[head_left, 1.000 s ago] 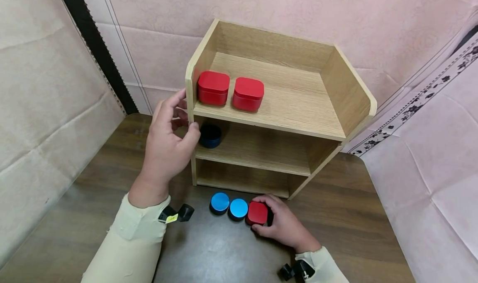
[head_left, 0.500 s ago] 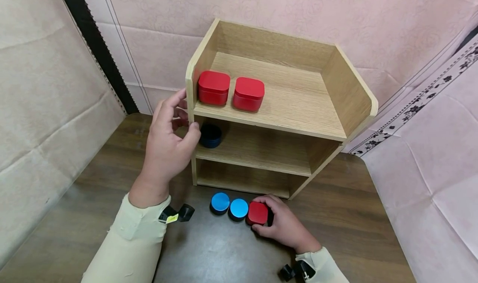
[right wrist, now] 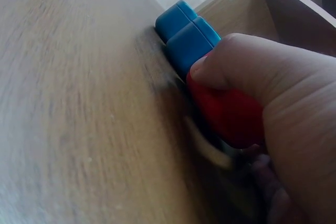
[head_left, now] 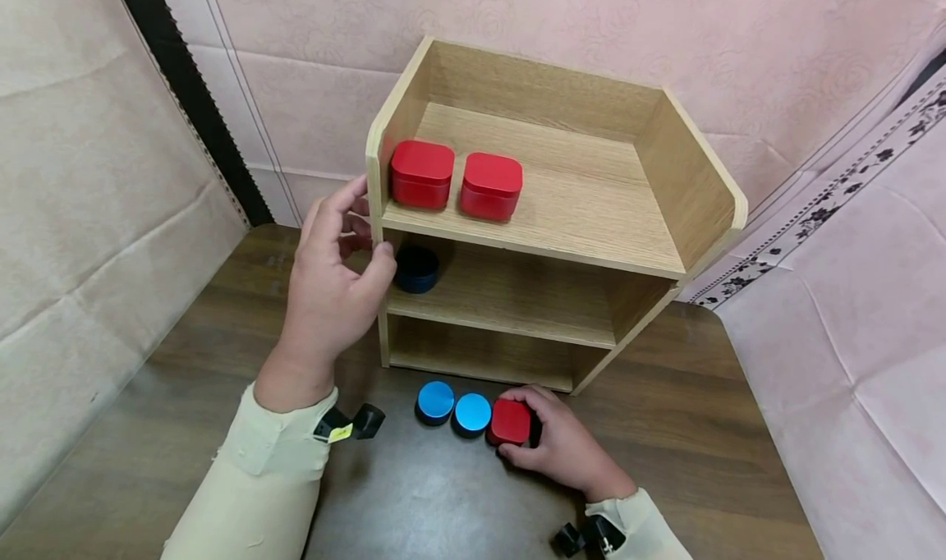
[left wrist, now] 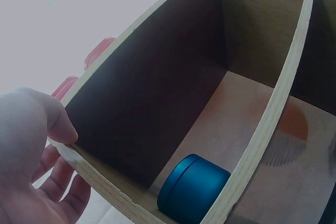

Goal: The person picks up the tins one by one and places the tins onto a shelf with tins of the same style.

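Note:
A small wooden shelf unit (head_left: 510, 254) has its left side panel between the thumb and fingers of my left hand (head_left: 325, 277). The left wrist view shows that thumb on the front edge and the fingers curled around the outer side. On the table in front of the unit, my right hand (head_left: 557, 441) grips a rounded-square red tin (head_left: 510, 421) by its sides. Two round blue tins (head_left: 435, 400) stand in a row just left of it. The right wrist view has the thumb (right wrist: 223, 66) against the red tin (right wrist: 231, 111), with the blue tins (right wrist: 190, 43) beyond.
Two red tins (head_left: 491, 185) sit at the left of the top shelf. One dark blue round tin (head_left: 417, 269) stands at the left end of the middle shelf, near my left thumb. Pale patterned cloth walls (head_left: 532, 18) surround the wooden table (head_left: 680, 429).

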Demonstrator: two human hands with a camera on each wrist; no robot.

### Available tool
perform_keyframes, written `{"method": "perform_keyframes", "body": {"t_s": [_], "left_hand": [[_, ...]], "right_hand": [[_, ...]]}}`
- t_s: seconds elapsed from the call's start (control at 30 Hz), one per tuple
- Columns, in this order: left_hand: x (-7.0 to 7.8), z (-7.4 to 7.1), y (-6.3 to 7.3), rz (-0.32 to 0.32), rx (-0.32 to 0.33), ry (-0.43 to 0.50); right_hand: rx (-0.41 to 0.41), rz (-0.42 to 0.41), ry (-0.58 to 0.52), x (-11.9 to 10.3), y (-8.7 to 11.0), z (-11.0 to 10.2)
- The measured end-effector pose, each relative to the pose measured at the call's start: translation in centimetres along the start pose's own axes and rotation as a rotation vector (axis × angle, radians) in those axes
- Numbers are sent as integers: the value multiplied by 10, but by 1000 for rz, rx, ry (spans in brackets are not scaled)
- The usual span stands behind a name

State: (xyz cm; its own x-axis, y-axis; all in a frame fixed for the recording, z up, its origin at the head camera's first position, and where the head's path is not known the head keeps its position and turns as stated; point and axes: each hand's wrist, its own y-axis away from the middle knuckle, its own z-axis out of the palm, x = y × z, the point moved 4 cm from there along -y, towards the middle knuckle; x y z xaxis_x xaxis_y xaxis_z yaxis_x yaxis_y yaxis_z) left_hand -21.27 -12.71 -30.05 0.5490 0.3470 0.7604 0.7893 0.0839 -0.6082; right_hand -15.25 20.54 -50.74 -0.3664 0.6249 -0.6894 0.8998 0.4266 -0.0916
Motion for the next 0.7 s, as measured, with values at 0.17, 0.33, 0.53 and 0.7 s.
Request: {"method": "perform_keyframes", "body": {"t_s": [0.17,0.33,0.53,0.7], "left_hand": [[0,-1,1,-2,-4,7],[-1,-2,2,-7,5,4],[0,-1,2,-1,-9,-2],[-1,-1,1,2,-4,-3]], "right_hand": [[-10,8,-2,0,0,0],[-20,18,-23,0,-1,1],[-26,52,-57,1,1,-3],[-13,59,-70,-1,1,-10]]}}
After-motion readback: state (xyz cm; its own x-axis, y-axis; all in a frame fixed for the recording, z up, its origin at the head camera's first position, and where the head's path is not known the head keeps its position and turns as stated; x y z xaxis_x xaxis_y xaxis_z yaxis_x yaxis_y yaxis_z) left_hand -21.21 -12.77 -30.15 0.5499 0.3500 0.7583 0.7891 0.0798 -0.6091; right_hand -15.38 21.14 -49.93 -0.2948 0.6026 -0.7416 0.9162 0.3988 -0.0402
